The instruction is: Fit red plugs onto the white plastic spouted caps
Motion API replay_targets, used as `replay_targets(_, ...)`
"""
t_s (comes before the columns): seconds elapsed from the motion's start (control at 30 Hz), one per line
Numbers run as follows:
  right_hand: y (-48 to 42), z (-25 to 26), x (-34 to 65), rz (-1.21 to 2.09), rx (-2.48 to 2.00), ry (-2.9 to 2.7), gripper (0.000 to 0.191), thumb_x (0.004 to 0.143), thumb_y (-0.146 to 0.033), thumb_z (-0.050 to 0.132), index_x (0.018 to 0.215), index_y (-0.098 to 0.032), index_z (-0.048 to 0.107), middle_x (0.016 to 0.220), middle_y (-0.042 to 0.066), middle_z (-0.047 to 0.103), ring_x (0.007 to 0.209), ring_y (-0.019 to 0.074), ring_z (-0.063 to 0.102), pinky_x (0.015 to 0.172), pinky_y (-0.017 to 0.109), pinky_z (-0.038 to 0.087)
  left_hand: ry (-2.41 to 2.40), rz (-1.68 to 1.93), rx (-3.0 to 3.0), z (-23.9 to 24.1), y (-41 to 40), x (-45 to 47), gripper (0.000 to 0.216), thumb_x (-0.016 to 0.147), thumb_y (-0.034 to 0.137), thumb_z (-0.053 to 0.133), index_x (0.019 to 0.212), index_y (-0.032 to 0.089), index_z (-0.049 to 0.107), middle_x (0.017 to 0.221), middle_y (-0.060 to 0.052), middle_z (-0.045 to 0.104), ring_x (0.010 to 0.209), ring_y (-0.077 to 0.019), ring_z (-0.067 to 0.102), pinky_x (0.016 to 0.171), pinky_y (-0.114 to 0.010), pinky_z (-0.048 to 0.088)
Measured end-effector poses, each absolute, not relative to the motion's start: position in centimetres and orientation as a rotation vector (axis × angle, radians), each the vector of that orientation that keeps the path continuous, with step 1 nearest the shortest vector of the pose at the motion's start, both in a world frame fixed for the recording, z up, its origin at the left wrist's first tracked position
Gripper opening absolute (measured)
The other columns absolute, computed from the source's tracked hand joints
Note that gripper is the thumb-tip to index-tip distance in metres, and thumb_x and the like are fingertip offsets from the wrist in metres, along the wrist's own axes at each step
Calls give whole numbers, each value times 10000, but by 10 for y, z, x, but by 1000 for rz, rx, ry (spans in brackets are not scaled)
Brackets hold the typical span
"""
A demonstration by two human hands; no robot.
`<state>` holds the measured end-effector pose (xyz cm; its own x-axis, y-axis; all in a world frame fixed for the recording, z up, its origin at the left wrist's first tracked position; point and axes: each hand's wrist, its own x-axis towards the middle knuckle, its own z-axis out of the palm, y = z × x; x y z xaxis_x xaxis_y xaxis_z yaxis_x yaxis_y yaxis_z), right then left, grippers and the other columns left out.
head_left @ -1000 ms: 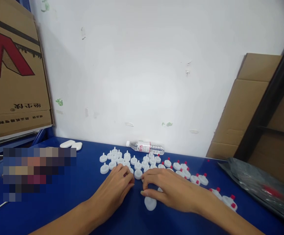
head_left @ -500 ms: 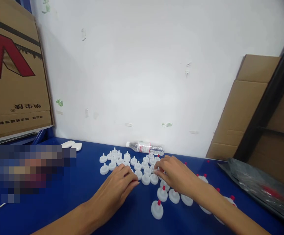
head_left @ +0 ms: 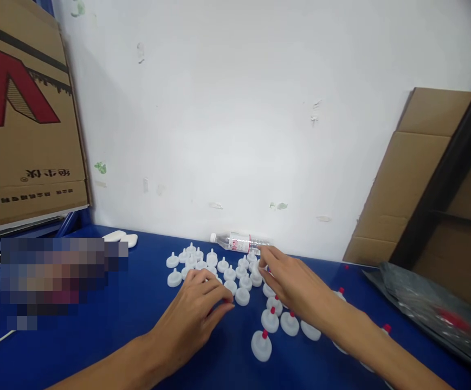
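Observation:
Many white round plastic caps with narrow nozzles (head_left: 174, 278) stand in a cluster on the blue table. My left hand (head_left: 197, 311) is over the near left part of the cluster, fingers curled, thumb and forefinger tips nearly together; whatever may be between them is hidden. At the cluster's right side, my right hand (head_left: 290, 275) pinches a white nozzle cap (head_left: 256, 278), its nozzle partly covered by the fingertips. Below and right of that hand stand several white caps with red tips (head_left: 262, 346), some hidden under the forearm.
A clear plastic bottle (head_left: 239, 242) lies against the white wall (head_left: 227, 119). Two white rounded objects (head_left: 128, 241) are at the back left, beside a blurred patch. A large cardboard box (head_left: 27, 146) stands left; folded cardboard (head_left: 398, 179) and a grey plastic bag (head_left: 426, 309) are right.
My right hand has moved slightly back toward the bottle, and a white cap from the near row has moved back with it. My left hand has hardly moved; the view has shifted slightly.

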<state>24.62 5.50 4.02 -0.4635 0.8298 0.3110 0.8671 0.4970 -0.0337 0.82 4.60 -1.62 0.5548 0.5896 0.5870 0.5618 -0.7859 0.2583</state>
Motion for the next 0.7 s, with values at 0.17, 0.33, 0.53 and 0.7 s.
replay_targets(0.17, 45, 30, 231, -201, -1215, -2474, 223, 898, -10, 545, 930, -217, 466, 919, 21, 618, 783, 190, 616, 608, 283, 450, 969, 1204, 2729, -15, 43, 8, 94, 966, 134, 640, 949, 225, 630, 866, 34, 691, 873, -193, 544, 818, -355, 326)
replay_targets(0.33, 36, 26, 221, -326, -1068, -2524, 282, 832, 26, 631, 949, -212, 533, 975, 38, 627, 926, 229, 606, 729, 330, 512, 687, 1335, 2782, -12, 40, 10, 135, 981, 91, 602, 1029, 213, 630, 917, 14, 714, 904, -184, 562, 847, -341, 358)
replay_targets(0.53, 32, 22, 218, -365, -1069, -2574, 197, 879, -67, 666, 968, -221, 581, 923, 10, 666, 793, 200, 655, 662, 315, 488, 513, 1496, 2851, -8, 40, 9, 204, 955, 41, 619, 1091, 189, 648, 990, -11, 742, 943, -193, 573, 861, -349, 385)
replay_targets(0.7, 29, 23, 217, -282, -1050, -2528, 178, 897, -69, 640, 974, -219, 584, 945, 6, 673, 781, 186, 668, 622, 291, 469, 518, 1501, 2854, -7, 41, 8, 214, 950, 37, 624, 1067, 211, 669, 985, -12, 733, 937, -183, 602, 853, -349, 403)
